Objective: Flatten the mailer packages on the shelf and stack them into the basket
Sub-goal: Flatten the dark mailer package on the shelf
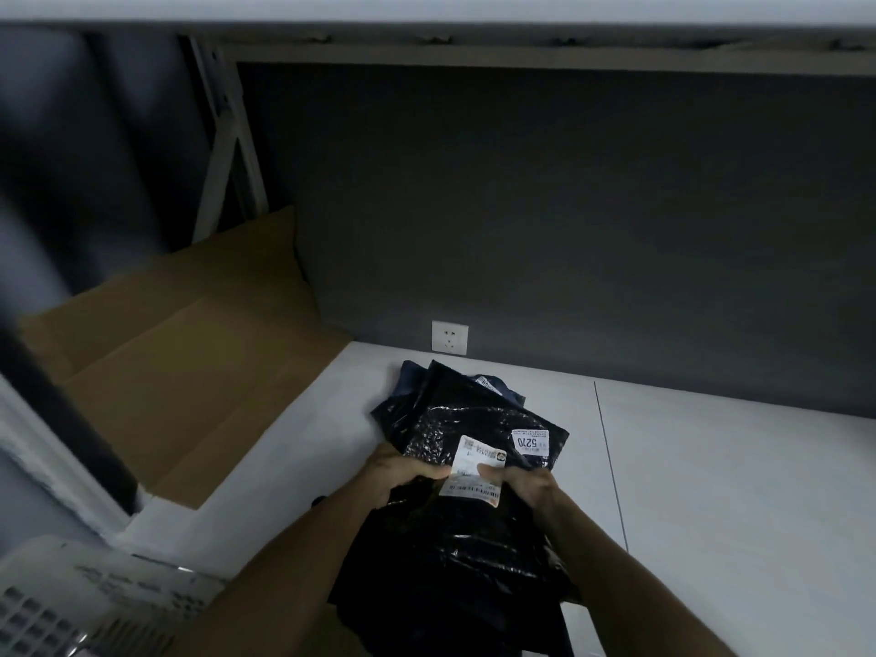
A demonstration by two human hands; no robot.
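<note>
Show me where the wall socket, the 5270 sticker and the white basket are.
wall socket [449,337], head view, centre of its white faceplate.
5270 sticker [529,442], head view, on the printed number.
white basket [109,585], head view, its perforated plastic top at lower left.

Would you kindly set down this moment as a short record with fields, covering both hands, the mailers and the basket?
left hand: grips the left edge of the black plastic mailer package
right hand: grips its right edge, thumb on its white label
pile: pile of black mailers lying on the white shelf, behind the held one
basket: white slotted plastic basket, bottom left; contents not visible
other: brown cardboard sheet at left; white wall socket on back wall
</note>
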